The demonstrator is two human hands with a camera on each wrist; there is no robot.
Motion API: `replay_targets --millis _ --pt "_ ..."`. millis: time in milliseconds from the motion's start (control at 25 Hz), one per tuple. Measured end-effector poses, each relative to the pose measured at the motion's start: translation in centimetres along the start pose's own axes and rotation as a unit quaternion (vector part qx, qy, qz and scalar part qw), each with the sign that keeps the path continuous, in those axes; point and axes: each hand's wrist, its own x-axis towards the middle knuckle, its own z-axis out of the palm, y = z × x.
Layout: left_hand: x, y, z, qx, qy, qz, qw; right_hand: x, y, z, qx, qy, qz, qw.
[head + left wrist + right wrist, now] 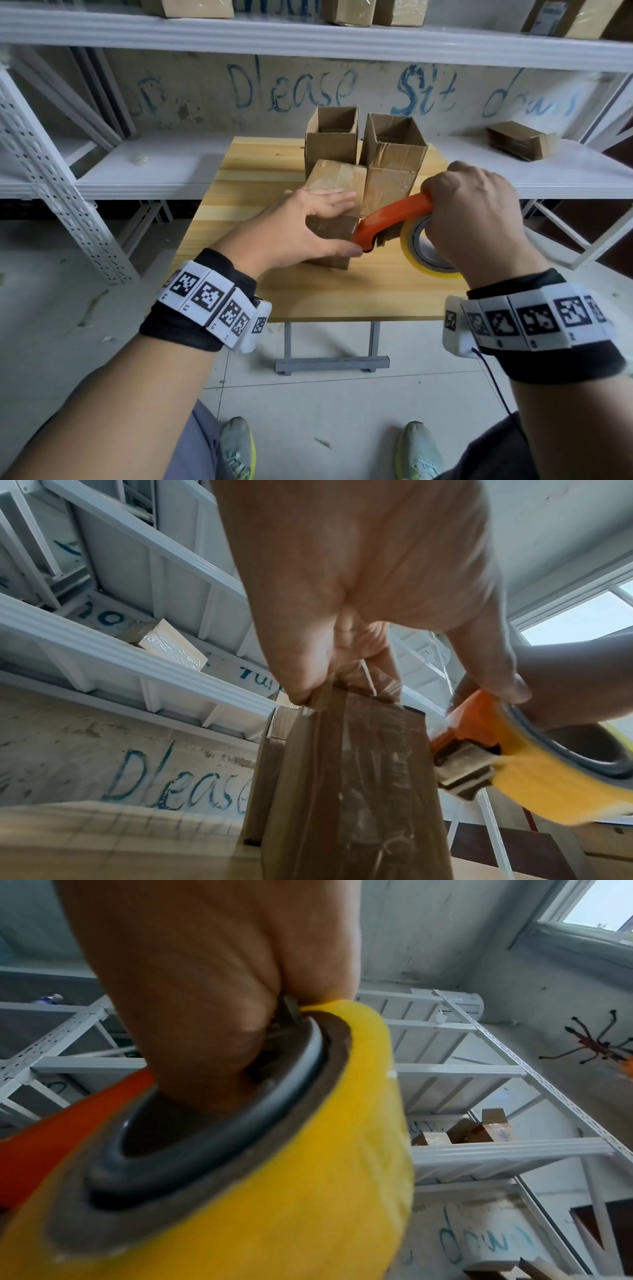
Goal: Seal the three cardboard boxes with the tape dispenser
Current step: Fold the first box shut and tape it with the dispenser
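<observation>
Tape dispenser: orange body, yellow tape roll mounted on it, held above the wooden table just right of the near box, its nose touching that box's upper right edge. Right hand: fingers curled tight around the dispenser's handle, some reaching through the roll's core, as the right wrist view shows. Near box: closed cardboard, standing on the table toward its middle, glossy tape running over its top and down the near face. Left hand: laid on the near box's top, fingers fairly straight and together across the top, thumb spread wide, its tip down by the dispenser's nose; the left wrist view shows the fingertips at the top's far edge. Open box, left: cardboard, behind the near box, flaps up, top unsealed. Open box, right: cardboard, behind and to the right of the near box, taller, top unsealed, creased front. Table: pale wood, on a grey metal frame. White shelving: behind the table, cardboard cartons on the top shelf, one small carton on the lower shelf well right of the boxes. Wall behind the shelving: blue handwritten lettering.
</observation>
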Motion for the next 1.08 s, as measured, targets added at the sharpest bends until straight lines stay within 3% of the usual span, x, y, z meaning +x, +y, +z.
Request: replay_targets --millis 200,440,720,920,1080 --pt "0.1 -0.3 -0.1 0.001 0.003 0.003 1.0 0.3 0.7 0.7 0.028 -0.059 0.007 0.998" --pt "0.1 -0.1 0.0 -0.004 -0.003 0.003 1.0 0.5 -0.6 -0.8 -0.003 0.018 -0.046 0.999" --pt "0.0 0.2 -0.2 0.008 -0.002 -0.005 1.0 0.6 -0.3 -0.6 0.008 -0.058 -0.013 0.998" --pt "0.0 0.1 -0.1 -0.021 0.005 -0.01 1.0 1.2 -1.3 -1.1 -0.004 -0.004 -0.066 0.998" --pt "0.1 0.0 -0.2 -0.016 0.002 -0.002 1.0 1.7 -0.7 -0.1 0.01 -0.016 -0.042 0.999"
